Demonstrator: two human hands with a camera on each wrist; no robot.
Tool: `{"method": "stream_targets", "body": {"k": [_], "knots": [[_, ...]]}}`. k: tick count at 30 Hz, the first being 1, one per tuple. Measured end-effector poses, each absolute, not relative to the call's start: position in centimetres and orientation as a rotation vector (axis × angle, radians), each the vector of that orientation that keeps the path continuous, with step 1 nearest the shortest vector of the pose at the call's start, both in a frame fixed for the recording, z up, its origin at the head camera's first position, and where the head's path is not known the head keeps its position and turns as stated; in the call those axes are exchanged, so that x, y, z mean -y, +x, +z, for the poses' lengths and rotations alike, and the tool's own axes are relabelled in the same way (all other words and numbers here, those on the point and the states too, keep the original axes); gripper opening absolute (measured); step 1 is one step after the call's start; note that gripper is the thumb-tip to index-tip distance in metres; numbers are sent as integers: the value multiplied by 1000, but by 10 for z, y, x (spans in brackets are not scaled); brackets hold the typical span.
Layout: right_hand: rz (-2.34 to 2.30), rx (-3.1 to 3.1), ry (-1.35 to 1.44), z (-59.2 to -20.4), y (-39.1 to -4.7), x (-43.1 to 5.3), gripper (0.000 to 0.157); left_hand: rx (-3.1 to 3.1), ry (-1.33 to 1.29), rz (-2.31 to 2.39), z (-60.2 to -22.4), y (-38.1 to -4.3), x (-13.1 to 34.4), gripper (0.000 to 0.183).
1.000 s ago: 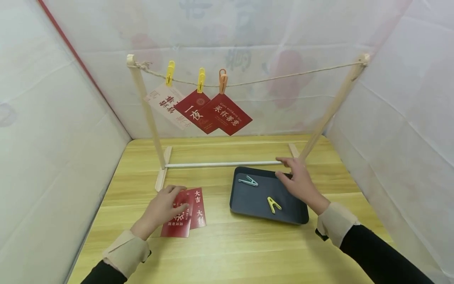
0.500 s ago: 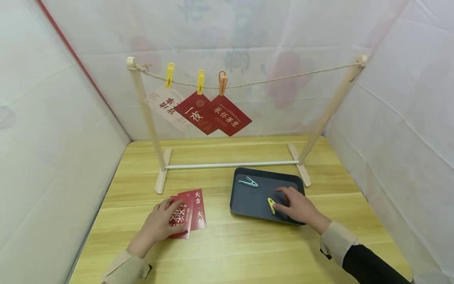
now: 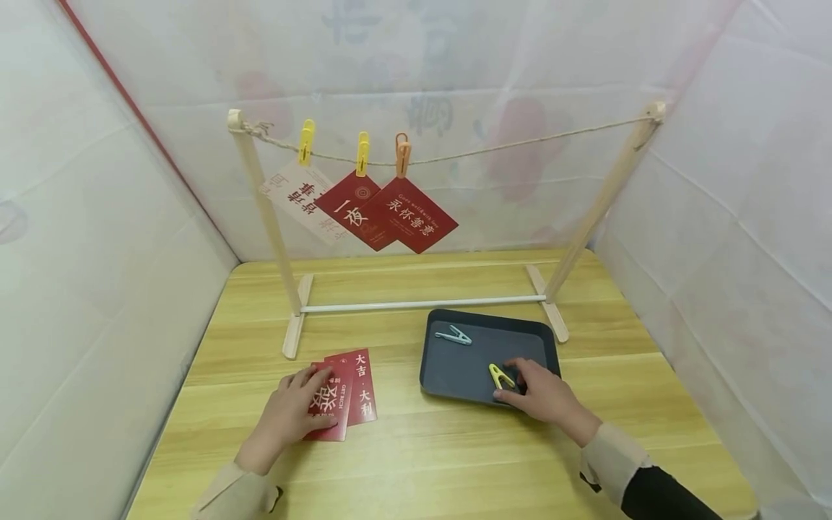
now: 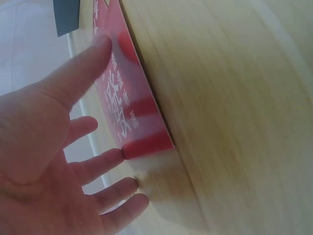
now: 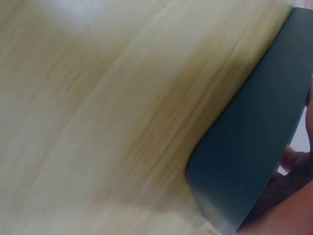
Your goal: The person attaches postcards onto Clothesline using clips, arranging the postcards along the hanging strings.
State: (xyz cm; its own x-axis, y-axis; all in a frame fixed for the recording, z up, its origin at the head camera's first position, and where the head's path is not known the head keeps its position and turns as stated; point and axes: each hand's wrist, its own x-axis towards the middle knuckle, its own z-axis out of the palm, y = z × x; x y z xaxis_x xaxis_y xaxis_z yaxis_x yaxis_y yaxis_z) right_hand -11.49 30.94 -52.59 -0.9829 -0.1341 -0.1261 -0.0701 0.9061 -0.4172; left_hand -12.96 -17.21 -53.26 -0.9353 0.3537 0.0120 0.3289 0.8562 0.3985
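Observation:
My left hand (image 3: 286,412) rests over two overlapping red cards at the left front of the table. Its thumb lies on the upper red card (image 4: 120,90) in the left wrist view, and the other fingers are spread at the far edge. The lower red card (image 3: 365,383) sticks out to the right. Inside the dark grey tray (image 3: 448,372), my right hand (image 3: 549,393) has its thumb and forefinger apart around a yellow clothespin (image 3: 495,374). In the right wrist view the tray wall (image 5: 244,122) hides most of that hand.
A teal clothespin (image 3: 455,335) lies at the tray's back left. Behind stands a wooden rack with a twine line (image 3: 507,147). Two yellow clothespins (image 3: 306,143) and an orange clothespin (image 3: 403,155) hold a pale card (image 3: 302,206) and two red cards (image 3: 422,217) there.
My right hand has come down from above the tray's back right to the yellow clothespin. My left hand has settled lower onto the upper red card.

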Motion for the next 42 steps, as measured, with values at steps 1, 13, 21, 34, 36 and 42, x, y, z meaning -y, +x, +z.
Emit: {"method": "stream_targets", "body": {"k": [1,13,21,34,36,42], "knots": [[-625,-2921,-146,-527,-115,-309,72,-2966,539,621,-533,-130,172,88],[-586,-2914,-36,-532,-122,-306,43,-3011,466,582,-534,-133,170,88],[-712,-2936,-85,-539,-121,-306,36,-3009,476,608,-535,-135,170,78],[-1112,-2825,38,-539,-122,-303,39,-2967,426,609,-531,-149,163,91],[-1147,-2814,44,-538,-122,-303,40,-2968,405,623,-532,-152,163,91],[-1186,-2797,47,-536,-121,-305,39,-2952,356,647,-536,-156,163,94]]}}
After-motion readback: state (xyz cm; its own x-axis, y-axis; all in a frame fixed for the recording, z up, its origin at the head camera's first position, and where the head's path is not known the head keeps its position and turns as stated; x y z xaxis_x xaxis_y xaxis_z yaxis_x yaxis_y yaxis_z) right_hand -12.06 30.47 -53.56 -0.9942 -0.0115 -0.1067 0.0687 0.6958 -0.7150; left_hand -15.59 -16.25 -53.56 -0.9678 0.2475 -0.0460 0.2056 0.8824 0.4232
